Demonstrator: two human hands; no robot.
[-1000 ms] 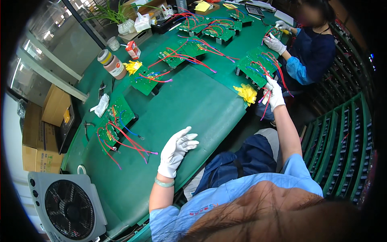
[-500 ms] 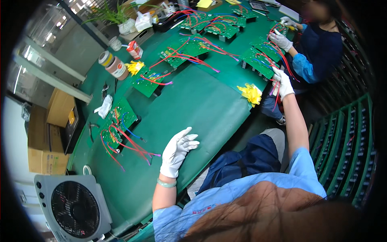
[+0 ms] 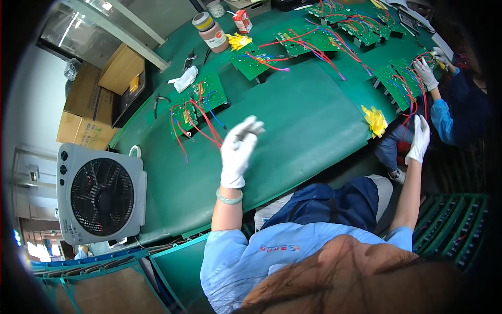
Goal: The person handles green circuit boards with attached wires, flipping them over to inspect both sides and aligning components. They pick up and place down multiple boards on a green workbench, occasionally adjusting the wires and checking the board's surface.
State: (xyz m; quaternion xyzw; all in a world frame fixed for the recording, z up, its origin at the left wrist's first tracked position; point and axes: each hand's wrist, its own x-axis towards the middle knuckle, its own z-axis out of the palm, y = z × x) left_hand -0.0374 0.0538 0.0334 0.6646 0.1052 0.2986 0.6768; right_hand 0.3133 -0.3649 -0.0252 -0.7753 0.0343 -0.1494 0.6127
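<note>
My left hand (image 3: 236, 157), in a white glove, hovers over the green table (image 3: 293, 141) with its fingers loosely bent and nothing in it. Beside its fingertips are the red wire ends of a green circuit board (image 3: 209, 90), which also carries blue wires. My right hand (image 3: 420, 140), gloved as well, is off the table's right edge with fingers stretched out. It is just below the dangling red and blue wires (image 3: 411, 99) of another circuit board (image 3: 393, 78), apparently without gripping them. A yellow bundle of strips (image 3: 374, 121) lies at the table edge, left of that hand.
A co-worker's gloved hand (image 3: 426, 73) works at the right-hand boards. More wired boards (image 3: 306, 42) line the far side. A grey fan (image 3: 102, 193) stands at the left, near a cardboard box (image 3: 86, 118), pliers (image 3: 160, 103) and a brown jar (image 3: 213, 37).
The view has swung left, showing more of the fan side. My right hand has let go of the red wires and drawn back. My left hand has moved closer to the left board's wires.
</note>
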